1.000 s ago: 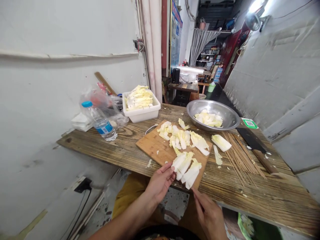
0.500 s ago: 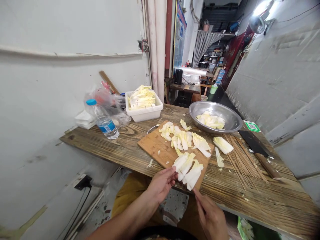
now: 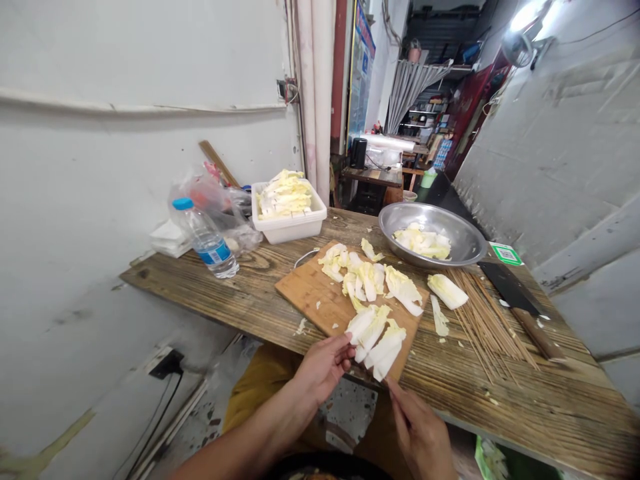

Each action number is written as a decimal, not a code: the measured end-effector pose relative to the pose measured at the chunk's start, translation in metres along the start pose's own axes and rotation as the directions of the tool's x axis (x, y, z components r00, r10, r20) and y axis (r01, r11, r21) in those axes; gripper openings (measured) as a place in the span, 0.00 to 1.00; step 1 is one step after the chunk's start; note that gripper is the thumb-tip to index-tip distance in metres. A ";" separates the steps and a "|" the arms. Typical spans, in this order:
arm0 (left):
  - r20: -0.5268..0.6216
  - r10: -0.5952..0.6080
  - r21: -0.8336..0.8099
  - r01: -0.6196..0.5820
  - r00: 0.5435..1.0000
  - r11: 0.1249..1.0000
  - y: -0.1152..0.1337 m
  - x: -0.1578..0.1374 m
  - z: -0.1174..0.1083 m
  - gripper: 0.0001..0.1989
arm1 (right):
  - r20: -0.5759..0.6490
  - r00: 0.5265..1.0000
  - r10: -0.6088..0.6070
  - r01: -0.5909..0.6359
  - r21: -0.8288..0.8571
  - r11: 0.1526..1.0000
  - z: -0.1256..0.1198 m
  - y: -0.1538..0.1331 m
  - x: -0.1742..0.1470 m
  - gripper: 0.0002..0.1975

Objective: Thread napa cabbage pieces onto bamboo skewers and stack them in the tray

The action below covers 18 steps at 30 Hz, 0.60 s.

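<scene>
Your left grip [image 3: 323, 370] pinches the cabbage leaves [image 3: 387, 349] over the cutting board's [image 3: 304, 293] near edge, apparently steadying them for your right grip [image 3: 423, 427] at their near end, whose hold, if any, cannot be told.

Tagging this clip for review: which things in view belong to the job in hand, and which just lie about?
Likely part of the job: cabbage leaves, board, skewers, bowl, tub, knife.

Probably just lying about: bottle, plastic bag, QR card.
</scene>
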<state>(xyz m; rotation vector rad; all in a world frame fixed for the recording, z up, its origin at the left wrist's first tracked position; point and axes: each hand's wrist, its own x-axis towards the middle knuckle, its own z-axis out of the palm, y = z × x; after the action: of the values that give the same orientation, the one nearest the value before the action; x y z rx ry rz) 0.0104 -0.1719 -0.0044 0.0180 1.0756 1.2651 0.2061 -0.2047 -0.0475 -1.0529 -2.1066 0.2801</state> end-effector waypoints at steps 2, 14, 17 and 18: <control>0.002 0.008 0.004 -0.008 1.000 1.000 0.000 0.001 0.000 0.05 | 0.000 1.000 0.001 -0.001 -0.003 1.000 0.000 -0.001 0.000 0.16; 0.051 0.069 0.093 -0.073 0.996 0.993 0.000 0.000 -0.002 0.07 | 0.020 1.000 -0.016 0.016 -0.026 1.000 -0.001 0.002 0.002 0.17; 0.048 0.100 0.107 -0.104 0.994 0.989 -0.002 0.001 -0.003 0.10 | 0.046 0.999 0.009 -0.007 -0.041 0.999 -0.001 0.003 0.004 0.18; 0.043 0.111 0.107 -0.115 0.993 0.988 -0.003 0.001 -0.004 0.10 | 0.055 0.998 0.013 -0.010 -0.045 0.999 -0.001 0.003 0.005 0.18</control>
<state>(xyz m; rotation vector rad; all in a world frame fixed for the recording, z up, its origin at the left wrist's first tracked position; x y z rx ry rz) 0.0101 -0.1739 -0.0087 0.1877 1.1238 1.3006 0.2070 -0.1992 -0.0462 -1.0954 -2.1661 0.2715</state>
